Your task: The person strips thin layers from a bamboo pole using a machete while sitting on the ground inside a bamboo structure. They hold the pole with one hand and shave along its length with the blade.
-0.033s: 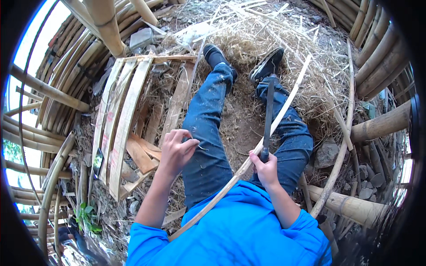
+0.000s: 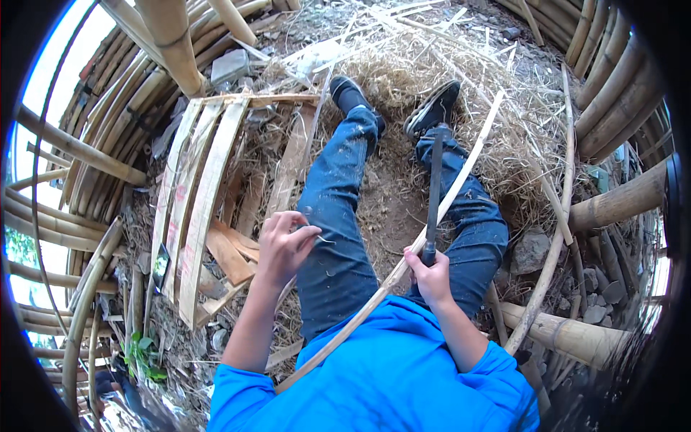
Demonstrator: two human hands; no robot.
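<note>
My right hand (image 2: 430, 273) is closed in front of my lap. It grips the dark handle of a long-bladed knife (image 2: 435, 180), whose blade points away from me, together with a long pale bamboo strip (image 2: 468, 169). The strip runs slantwise from beside my left side, over my blue shirt, to beyond my right knee. Over my left thigh hovers my left hand (image 2: 281, 245), its fingers curled and the thumb close to the index finger. A thin pale shaving (image 2: 330, 240) shows beside the thumb; whether the fingers hold it is unclear.
Left of my legs lies a frame of pale wooden slats (image 2: 209, 201). Straw-like shavings (image 2: 403, 68) cover the ground around my shoes. Bamboo poles (image 2: 619, 194) stand on both sides, with a thick one (image 2: 576, 335) lying close by my right. A grey stone (image 2: 531, 250) sits beyond my right knee.
</note>
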